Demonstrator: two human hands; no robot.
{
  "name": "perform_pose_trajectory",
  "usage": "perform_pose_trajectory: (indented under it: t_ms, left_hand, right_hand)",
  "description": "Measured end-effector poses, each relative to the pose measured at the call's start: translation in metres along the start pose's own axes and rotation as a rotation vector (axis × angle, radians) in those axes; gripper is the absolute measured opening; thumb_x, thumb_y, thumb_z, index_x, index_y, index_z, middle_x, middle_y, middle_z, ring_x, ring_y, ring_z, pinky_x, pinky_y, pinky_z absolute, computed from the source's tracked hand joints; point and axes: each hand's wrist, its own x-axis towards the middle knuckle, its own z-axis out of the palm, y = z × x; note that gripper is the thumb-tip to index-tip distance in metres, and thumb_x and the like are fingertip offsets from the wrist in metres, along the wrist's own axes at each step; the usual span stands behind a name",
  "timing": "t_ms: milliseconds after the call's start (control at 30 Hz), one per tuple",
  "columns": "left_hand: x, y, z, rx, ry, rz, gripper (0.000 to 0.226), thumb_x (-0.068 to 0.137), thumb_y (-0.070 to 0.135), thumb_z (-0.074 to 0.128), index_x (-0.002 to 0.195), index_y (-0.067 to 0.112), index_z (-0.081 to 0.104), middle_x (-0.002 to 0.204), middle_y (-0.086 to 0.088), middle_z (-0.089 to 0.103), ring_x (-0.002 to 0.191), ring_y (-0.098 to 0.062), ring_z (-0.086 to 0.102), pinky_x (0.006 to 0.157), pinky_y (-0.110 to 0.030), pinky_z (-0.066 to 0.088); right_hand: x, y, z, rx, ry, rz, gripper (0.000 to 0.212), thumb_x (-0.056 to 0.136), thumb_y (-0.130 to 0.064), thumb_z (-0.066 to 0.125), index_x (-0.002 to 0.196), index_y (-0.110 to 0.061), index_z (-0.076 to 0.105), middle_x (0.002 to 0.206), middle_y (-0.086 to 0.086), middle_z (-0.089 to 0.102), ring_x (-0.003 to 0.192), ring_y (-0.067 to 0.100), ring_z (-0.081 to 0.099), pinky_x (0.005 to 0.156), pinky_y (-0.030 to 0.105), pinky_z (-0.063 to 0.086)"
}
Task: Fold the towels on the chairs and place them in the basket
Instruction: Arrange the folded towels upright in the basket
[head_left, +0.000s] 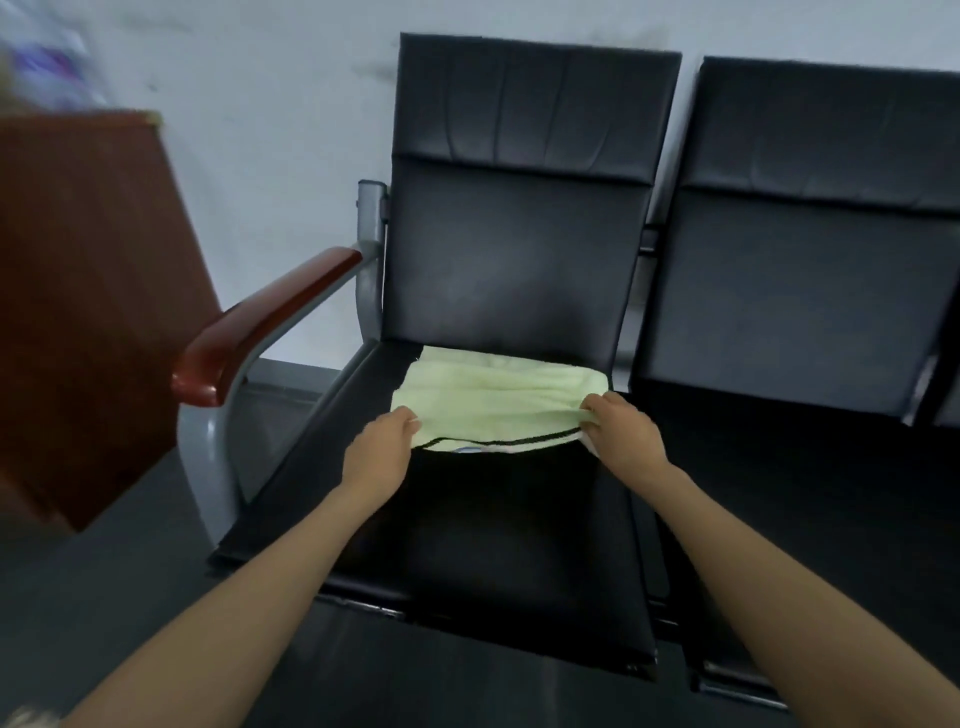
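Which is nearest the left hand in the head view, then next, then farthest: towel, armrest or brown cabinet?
1. The towel, gripped by the left hand itself.
2. The armrest, off to the left.
3. The brown cabinet, far left, beyond the armrest.

Waiting area or office lobby, not a home — the row seating gives it away. A black padded chair (519, 249) is joined side by side to a second chair (810, 291) of the same make. Both have tall, creased leatherette backs and sit on a grey metal frame (208, 457). A red-brown wooden armrest (260, 322) sits at the row's left end. The plain white wall (270, 104) close behind is scuffed and smudged. The dark floor (130, 571) is smooth. At left is a red-brown wooden cabinet (78, 286) or desk side — too blurred to tell which.
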Motion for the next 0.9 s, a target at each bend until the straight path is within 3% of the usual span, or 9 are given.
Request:
perform_pose_trajectory:
  t_ms: [233,433,533,700,900]
  left_hand:
    - [-0.047,0.067,-0.101,-0.293,0.196,0.085,0.016,0.099,0.017,0.046,0.093,0.013,0.060,0.089,0.001,0.061,0.084,-0.016,0.054,0.072,-0.024,0.035]
    - [-0.107,0.112,-0.167,-0.347,0.317,0.148,0.018,0.099,0.017,0.045,0.098,0.011,0.062,0.090,0.001,0.061,0.085,-0.016,0.053,0.073,-0.024,0.034]
    - [-0.127,0.130,-0.191,-0.378,0.359,0.201,0.019,0.099,0.017,0.045,0.101,0.009,0.062,0.094,0.001,0.061,0.087,-0.015,0.052,0.070,-0.018,0.031]
    - [-0.140,0.141,-0.202,-0.369,0.389,0.224,0.018,0.099,0.015,0.045,0.101,0.009,0.062,0.093,0.000,0.061,0.086,-0.014,0.050,0.068,-0.015,0.029]
    - [-0.121,0.099,-0.151,-0.284,0.215,0.099,0.018,0.099,0.015,0.046,0.101,0.008,0.062,0.094,-0.002,0.061,0.087,-0.017,0.052,0.074,-0.024,0.034]
  right_hand:
    - [-0.059,-0.021,-0.128,0.212,0.178,-0.020,0.008,0.093,-0.020,0.055,0.087,-0.019,0.060,0.087,-0.006,0.051,0.082,0.018,0.055,0.068,0.030,0.043]
    - [-0.119,-0.036,-0.208,0.326,0.284,-0.061,0.009,0.092,-0.028,0.060,0.087,-0.022,0.064,0.086,-0.006,0.061,0.080,0.014,0.056,0.066,0.028,0.041]
    - [-0.141,-0.040,-0.236,0.319,0.335,-0.076,0.009,0.091,-0.029,0.061,0.083,-0.025,0.062,0.085,-0.006,0.061,0.079,0.015,0.057,0.066,0.028,0.041]
    - [-0.162,-0.041,-0.248,0.328,0.311,-0.078,0.009,0.091,-0.027,0.059,0.082,-0.025,0.061,0.079,-0.007,0.061,0.075,0.015,0.058,0.065,0.029,0.043]
    - [-0.153,-0.026,-0.195,0.250,0.135,-0.024,0.011,0.095,-0.025,0.054,0.093,-0.020,0.064,0.082,-0.004,0.062,0.075,0.015,0.059,0.066,0.032,0.048]
